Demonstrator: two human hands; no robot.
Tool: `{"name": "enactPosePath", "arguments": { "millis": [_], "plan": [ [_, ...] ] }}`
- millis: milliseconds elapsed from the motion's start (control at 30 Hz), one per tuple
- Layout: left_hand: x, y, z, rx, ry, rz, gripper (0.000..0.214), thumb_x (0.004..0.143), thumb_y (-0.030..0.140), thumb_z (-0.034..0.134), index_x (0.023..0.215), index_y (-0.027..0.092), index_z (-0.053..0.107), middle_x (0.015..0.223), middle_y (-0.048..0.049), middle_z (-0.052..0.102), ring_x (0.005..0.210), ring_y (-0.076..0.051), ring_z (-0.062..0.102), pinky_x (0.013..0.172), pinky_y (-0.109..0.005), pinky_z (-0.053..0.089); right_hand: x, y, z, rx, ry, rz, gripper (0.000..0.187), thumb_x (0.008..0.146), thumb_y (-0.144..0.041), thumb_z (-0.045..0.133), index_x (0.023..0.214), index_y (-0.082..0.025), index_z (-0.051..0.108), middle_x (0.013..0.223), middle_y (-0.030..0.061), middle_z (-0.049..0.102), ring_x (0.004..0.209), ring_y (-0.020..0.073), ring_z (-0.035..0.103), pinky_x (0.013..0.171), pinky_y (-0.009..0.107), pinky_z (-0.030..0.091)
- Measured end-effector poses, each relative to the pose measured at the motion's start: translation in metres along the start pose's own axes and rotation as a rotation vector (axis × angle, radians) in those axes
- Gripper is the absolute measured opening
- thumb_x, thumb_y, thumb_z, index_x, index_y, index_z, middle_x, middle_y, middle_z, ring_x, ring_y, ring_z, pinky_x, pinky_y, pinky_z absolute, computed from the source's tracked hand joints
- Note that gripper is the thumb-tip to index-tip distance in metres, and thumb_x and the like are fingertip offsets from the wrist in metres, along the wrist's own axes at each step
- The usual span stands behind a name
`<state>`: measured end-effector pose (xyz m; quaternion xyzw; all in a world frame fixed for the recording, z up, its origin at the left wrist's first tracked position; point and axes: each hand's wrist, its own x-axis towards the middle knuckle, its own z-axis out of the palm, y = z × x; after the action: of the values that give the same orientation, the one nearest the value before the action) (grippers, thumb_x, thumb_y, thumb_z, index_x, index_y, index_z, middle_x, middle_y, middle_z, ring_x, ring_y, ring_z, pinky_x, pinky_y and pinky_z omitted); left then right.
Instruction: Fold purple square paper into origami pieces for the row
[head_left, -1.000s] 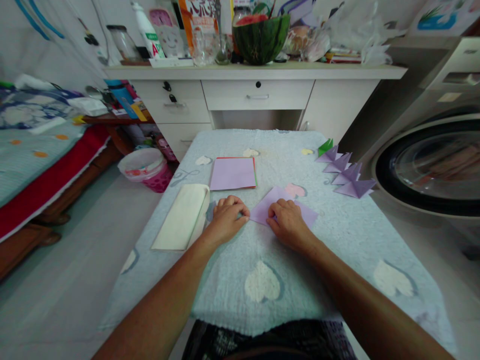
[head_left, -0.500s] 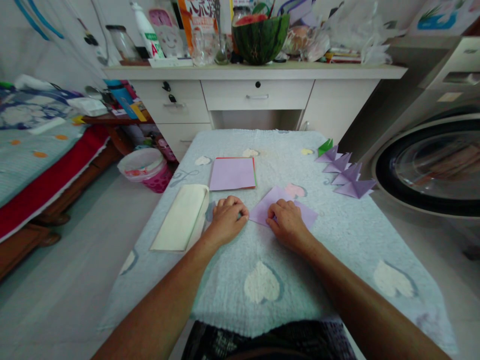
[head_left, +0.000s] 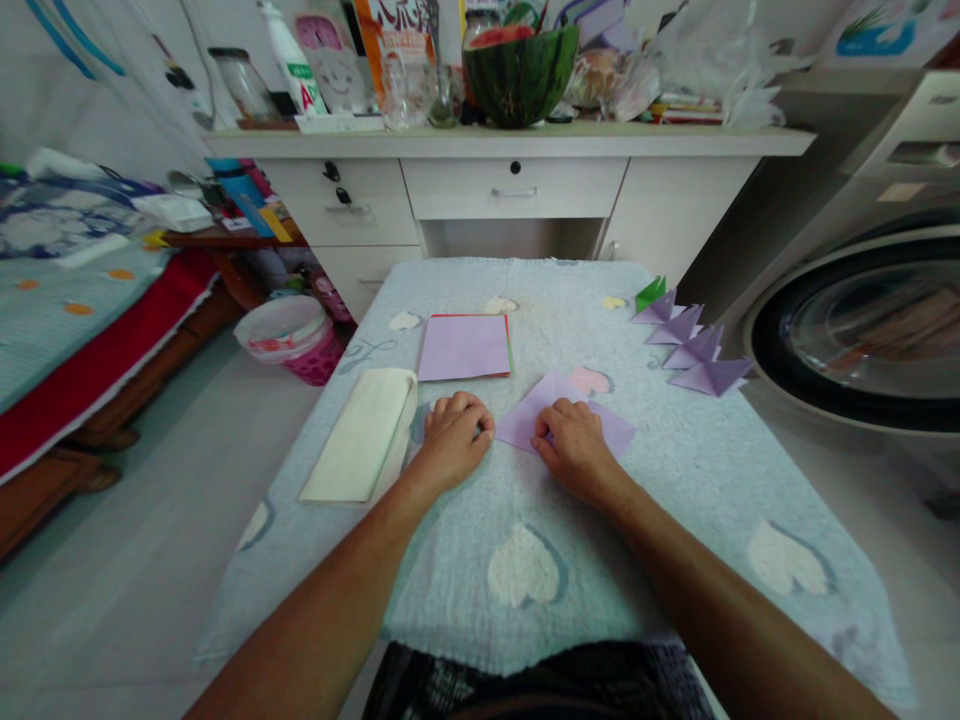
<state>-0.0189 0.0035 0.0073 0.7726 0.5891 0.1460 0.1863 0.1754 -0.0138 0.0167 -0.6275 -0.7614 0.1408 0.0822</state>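
A sheet of purple origami paper (head_left: 555, 390) lies flat on the cloth-covered table, turned cornerwise to me. My right hand (head_left: 574, 440) rests on it with curled fingers pressed to its surface, hiding its middle. Just off the sheet's left corner is my left hand (head_left: 457, 435), its fingers curled in and the thumb against the index finger; nothing shows in it. Beyond both hands sits a stack of square paper (head_left: 465, 348), purple on top with red and green edges showing. Several folded purple paper pieces (head_left: 709, 375) and a green folded piece (head_left: 650, 292) stand at the right.
Left of my left hand lies a folded pale-yellow sheet (head_left: 360, 435). A white cabinet (head_left: 517, 190) adjoins the table's far edge, with a cut watermelon (head_left: 521, 80) on top. A pink bin (head_left: 311, 365) stands left, a washing machine (head_left: 862, 320) right.
My left hand has shifted very slightly left. My right hand and the purple sheet look nearly the same.
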Motion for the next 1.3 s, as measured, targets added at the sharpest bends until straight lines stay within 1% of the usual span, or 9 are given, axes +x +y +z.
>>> {"name": "enactPosePath", "arguments": {
  "millis": [200, 400, 467, 567, 667, 733, 800, 1000, 1300],
  "plan": [
    [0.000, -0.003, 0.001, -0.021, 0.010, 0.012, 0.014, 0.080, 0.017, 0.055, 0.090, 0.024, 0.062, 0.109, -0.0022, 0.057, 0.106, -0.025, 0.046, 0.089, -0.039, 0.036, 0.000, -0.001, 0.000, -0.002, 0.002, 0.004, 0.009, 0.086, -0.026, 0.057, 0.090, -0.020, 0.063, 0.099, 0.0085, 0.059, 0.095, 0.0253, 0.048, 0.077, 0.035, 0.030],
    [0.001, -0.002, 0.000, -0.045, -0.007, -0.019, 0.022, 0.084, 0.012, 0.046, 0.091, 0.025, 0.062, 0.111, -0.0018, 0.057, 0.108, -0.024, 0.046, 0.091, -0.040, 0.035, 0.000, 0.000, 0.000, -0.002, 0.004, 0.004, 0.009, 0.086, -0.025, 0.057, 0.090, -0.020, 0.063, 0.099, 0.0083, 0.059, 0.095, 0.0250, 0.047, 0.077, 0.035, 0.030],
    [0.001, -0.002, -0.001, -0.051, -0.015, -0.027, 0.020, 0.086, 0.016, 0.045, 0.091, 0.025, 0.062, 0.111, -0.0017, 0.057, 0.109, -0.024, 0.046, 0.091, -0.040, 0.035, 0.000, 0.000, 0.000, -0.005, 0.002, 0.003, 0.010, 0.086, -0.026, 0.057, 0.090, -0.020, 0.063, 0.099, 0.0085, 0.059, 0.095, 0.0250, 0.047, 0.077, 0.035, 0.030],
    [0.001, 0.000, 0.000, -0.033, -0.016, -0.029, 0.015, 0.089, 0.031, 0.049, 0.090, 0.025, 0.063, 0.109, -0.0021, 0.057, 0.108, -0.025, 0.046, 0.090, -0.040, 0.035, 0.000, 0.000, 0.001, -0.008, 0.003, -0.001, 0.010, 0.086, -0.026, 0.057, 0.090, -0.020, 0.063, 0.099, 0.0086, 0.059, 0.095, 0.0247, 0.047, 0.077, 0.035, 0.030],
    [-0.001, 0.004, 0.003, 0.011, 0.020, -0.027, 0.023, 0.084, 0.046, 0.060, 0.091, 0.024, 0.062, 0.107, -0.0028, 0.056, 0.107, -0.026, 0.046, 0.089, -0.040, 0.035, -0.001, 0.001, 0.001, -0.007, 0.008, -0.007, 0.010, 0.086, -0.027, 0.057, 0.091, -0.020, 0.063, 0.100, 0.0082, 0.058, 0.096, 0.0244, 0.047, 0.078, 0.035, 0.030],
    [-0.002, 0.007, 0.005, 0.038, 0.054, -0.038, 0.030, 0.078, 0.050, 0.066, 0.091, 0.024, 0.061, 0.107, -0.0030, 0.055, 0.106, -0.027, 0.046, 0.088, -0.040, 0.035, -0.001, 0.000, 0.000, -0.007, 0.005, -0.009, 0.010, 0.086, -0.027, 0.057, 0.091, -0.020, 0.063, 0.100, 0.0084, 0.058, 0.096, 0.0242, 0.047, 0.078, 0.034, 0.030],
    [-0.003, 0.011, 0.007, 0.059, 0.077, -0.058, 0.033, 0.075, 0.052, 0.068, 0.090, 0.024, 0.060, 0.107, -0.0031, 0.054, 0.106, -0.027, 0.045, 0.088, -0.039, 0.035, -0.001, 0.000, 0.000, -0.010, -0.003, -0.003, 0.010, 0.086, -0.026, 0.057, 0.091, -0.019, 0.063, 0.100, 0.0086, 0.058, 0.096, 0.0241, 0.047, 0.078, 0.034, 0.030],
    [-0.004, 0.015, 0.009, 0.092, 0.081, -0.095, 0.032, 0.075, 0.050, 0.069, 0.090, 0.024, 0.059, 0.107, -0.0032, 0.053, 0.105, -0.026, 0.044, 0.088, -0.039, 0.034, -0.001, -0.003, -0.002, -0.012, -0.008, 0.011, 0.011, 0.086, -0.025, 0.057, 0.092, -0.019, 0.064, 0.101, 0.0087, 0.059, 0.096, 0.0246, 0.047, 0.078, 0.034, 0.030],
    [-0.004, 0.009, 0.009, 0.067, 0.076, -0.055, 0.022, 0.080, 0.042, 0.066, 0.088, 0.023, 0.059, 0.106, -0.0042, 0.053, 0.103, -0.027, 0.044, 0.085, -0.040, 0.035, -0.002, -0.001, 0.001, -0.023, 0.015, 0.002, 0.011, 0.086, -0.027, 0.058, 0.092, -0.020, 0.063, 0.101, 0.0089, 0.059, 0.096, 0.0254, 0.048, 0.077, 0.035, 0.031]
  ]
}}
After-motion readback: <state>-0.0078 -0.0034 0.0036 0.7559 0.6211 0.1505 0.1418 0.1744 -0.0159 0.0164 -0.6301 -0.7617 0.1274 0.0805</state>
